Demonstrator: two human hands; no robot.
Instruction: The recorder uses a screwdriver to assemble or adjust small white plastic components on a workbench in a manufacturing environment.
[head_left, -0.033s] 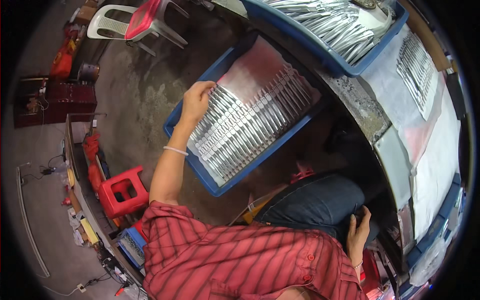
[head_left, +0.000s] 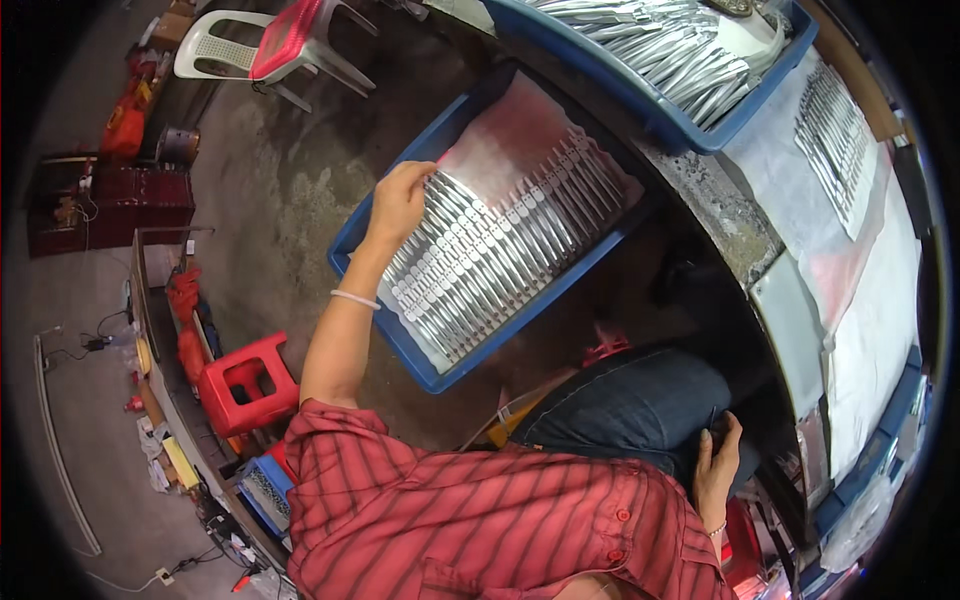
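Note:
My left hand (head_left: 398,207) reaches over the far left side of a blue plastic tub (head_left: 432,385). Its fingers are bent together at the end of a row of slender silver metal pieces (head_left: 490,262), which look like cutlery. The fingertips meet the end of the nearest piece; what they pinch is hidden. These pieces lie side by side in rows, flattened ends overlapping, on a pale sheet (head_left: 505,130). My right hand (head_left: 715,468) rests by my thigh with its fingers curled. A thin dark thing shows near those fingertips, too small to name.
A second blue tub (head_left: 690,135), heaped with silver pieces, stands on the worktable at upper right. More pieces (head_left: 835,140) lie in a row on white sheeting (head_left: 875,310). To the left are a red stool (head_left: 222,400) and a white chair (head_left: 215,48).
My left hand has shifted very slightly to the right along the row's end. Everything else looks the same.

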